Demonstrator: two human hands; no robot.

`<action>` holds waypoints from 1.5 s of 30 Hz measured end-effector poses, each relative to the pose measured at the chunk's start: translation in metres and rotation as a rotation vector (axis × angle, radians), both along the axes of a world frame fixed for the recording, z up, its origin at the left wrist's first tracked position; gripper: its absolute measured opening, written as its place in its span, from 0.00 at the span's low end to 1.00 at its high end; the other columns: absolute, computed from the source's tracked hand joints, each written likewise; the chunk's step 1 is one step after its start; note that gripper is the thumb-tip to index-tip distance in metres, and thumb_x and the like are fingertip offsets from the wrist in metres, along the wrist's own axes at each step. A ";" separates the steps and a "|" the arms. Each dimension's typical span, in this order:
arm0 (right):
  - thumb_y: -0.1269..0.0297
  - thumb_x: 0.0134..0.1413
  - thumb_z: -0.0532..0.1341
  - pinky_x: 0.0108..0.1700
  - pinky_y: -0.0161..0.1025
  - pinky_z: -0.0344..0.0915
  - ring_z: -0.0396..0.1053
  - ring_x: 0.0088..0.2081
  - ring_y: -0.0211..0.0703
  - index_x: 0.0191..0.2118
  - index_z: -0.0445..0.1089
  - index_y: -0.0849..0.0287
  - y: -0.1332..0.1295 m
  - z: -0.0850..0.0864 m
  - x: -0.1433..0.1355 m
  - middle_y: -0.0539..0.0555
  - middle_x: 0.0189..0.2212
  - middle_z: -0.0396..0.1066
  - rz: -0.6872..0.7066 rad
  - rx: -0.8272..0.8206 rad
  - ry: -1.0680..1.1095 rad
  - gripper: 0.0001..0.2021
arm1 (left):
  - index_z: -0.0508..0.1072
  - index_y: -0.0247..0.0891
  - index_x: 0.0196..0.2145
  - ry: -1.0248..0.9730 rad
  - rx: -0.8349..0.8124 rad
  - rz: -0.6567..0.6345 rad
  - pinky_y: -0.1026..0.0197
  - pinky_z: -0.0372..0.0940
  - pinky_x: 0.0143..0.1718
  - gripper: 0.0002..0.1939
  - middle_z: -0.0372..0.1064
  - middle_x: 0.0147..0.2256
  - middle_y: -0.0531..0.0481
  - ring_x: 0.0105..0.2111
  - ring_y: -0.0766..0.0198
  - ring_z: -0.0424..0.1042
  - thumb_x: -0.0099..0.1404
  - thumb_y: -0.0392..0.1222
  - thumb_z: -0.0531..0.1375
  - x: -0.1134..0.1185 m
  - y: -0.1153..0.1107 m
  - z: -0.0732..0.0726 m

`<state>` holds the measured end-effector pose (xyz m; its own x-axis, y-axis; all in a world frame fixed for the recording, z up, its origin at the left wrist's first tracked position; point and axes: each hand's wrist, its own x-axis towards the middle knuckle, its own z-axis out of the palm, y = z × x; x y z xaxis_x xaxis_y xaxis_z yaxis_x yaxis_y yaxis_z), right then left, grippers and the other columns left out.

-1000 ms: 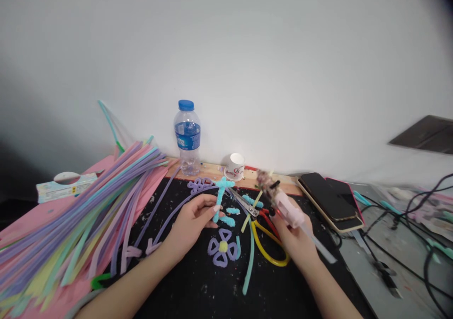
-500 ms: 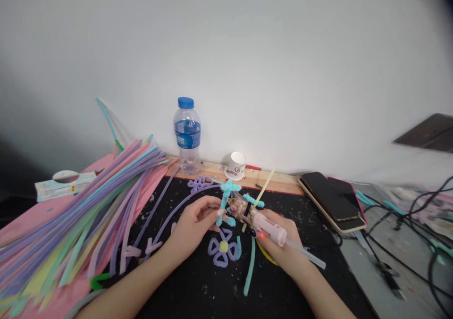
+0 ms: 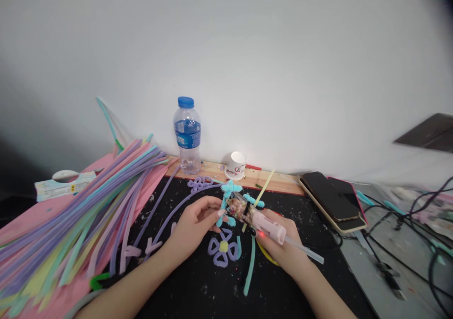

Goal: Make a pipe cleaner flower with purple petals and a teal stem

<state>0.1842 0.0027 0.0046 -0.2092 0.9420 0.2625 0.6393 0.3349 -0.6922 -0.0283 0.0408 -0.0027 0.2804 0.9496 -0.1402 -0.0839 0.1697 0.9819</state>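
"Pale wall behind the black-topped counter; what's around?"
"Bottle, paper cup behind; phones right. My right hand, wrapped round the glue gun, covers part of a yellow loop."
"The turquoise piece?"
"Fuzzy, branched on top, pinched slightly tilted by my left hand, just beyond the purple flower"

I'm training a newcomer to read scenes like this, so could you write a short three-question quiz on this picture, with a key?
1. True or false: the left hand holds the glue gun.
2. Multiple choice: what colour is the centre of the purple-petalled flower lying on the black mat? A) red B) yellow C) green
3. Put in order from the picture's left to its right: paper cup, phones, bottle.

Key:
1. False; the right hand holds it, while the left holds a light-blue fuzzy piece.
2. B
3. Bottle, paper cup, phones
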 end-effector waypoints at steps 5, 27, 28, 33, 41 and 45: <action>0.65 0.49 0.58 0.23 0.31 0.56 0.59 0.20 0.35 0.25 0.61 0.57 0.000 0.002 -0.002 0.46 0.19 0.62 -0.029 0.002 0.020 0.06 | 0.71 0.37 0.35 0.001 0.005 -0.002 0.63 0.71 0.26 0.10 0.70 0.31 0.50 0.31 0.62 0.71 0.55 0.42 0.61 0.000 0.000 -0.001; 0.65 0.49 0.57 0.23 0.31 0.55 0.58 0.20 0.35 0.24 0.58 0.56 0.000 0.002 -0.001 0.45 0.19 0.60 -0.041 0.001 -0.039 0.07 | 0.71 0.37 0.35 0.009 0.012 -0.001 0.64 0.70 0.26 0.09 0.69 0.32 0.50 0.32 0.62 0.71 0.57 0.41 0.61 -0.001 0.000 0.000; 0.64 0.49 0.57 0.23 0.31 0.55 0.58 0.20 0.35 0.24 0.58 0.56 0.000 0.002 -0.001 0.45 0.19 0.60 -0.043 0.000 -0.044 0.07 | 0.71 0.37 0.35 0.010 0.012 0.001 0.64 0.71 0.26 0.09 0.69 0.32 0.50 0.32 0.62 0.71 0.57 0.41 0.61 -0.001 0.000 0.000; 0.63 0.50 0.56 0.23 0.31 0.56 0.60 0.20 0.36 0.25 0.59 0.56 0.001 0.003 0.000 0.46 0.19 0.61 -0.058 -0.001 -0.088 0.07 | 0.71 0.37 0.35 0.009 0.022 0.011 0.65 0.70 0.26 0.08 0.68 0.32 0.50 0.31 0.62 0.71 0.56 0.41 0.61 -0.001 0.001 -0.002; 0.62 0.51 0.57 0.28 0.33 0.60 0.69 0.25 0.42 0.32 0.67 0.56 0.003 0.006 0.005 0.49 0.24 0.70 -0.221 -0.037 -0.254 0.05 | 0.70 0.36 0.37 0.003 -0.011 0.062 0.65 0.70 0.26 0.11 0.70 0.32 0.51 0.31 0.63 0.71 0.56 0.43 0.62 -0.002 0.001 -0.002; 0.60 0.54 0.55 0.29 0.36 0.61 0.71 0.30 0.48 0.40 0.67 0.54 0.009 0.005 0.014 0.52 0.29 0.73 -0.446 -0.036 -0.363 0.09 | 0.71 0.37 0.37 0.001 -0.033 0.137 0.66 0.70 0.27 0.12 0.71 0.33 0.51 0.32 0.63 0.72 0.56 0.45 0.62 -0.003 0.002 0.000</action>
<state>0.1979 0.0114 0.0093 0.1393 0.9668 0.2143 0.9122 -0.0410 -0.4077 -0.0311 0.0426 -0.0028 0.1483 0.9739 -0.1716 -0.1079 0.1885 0.9761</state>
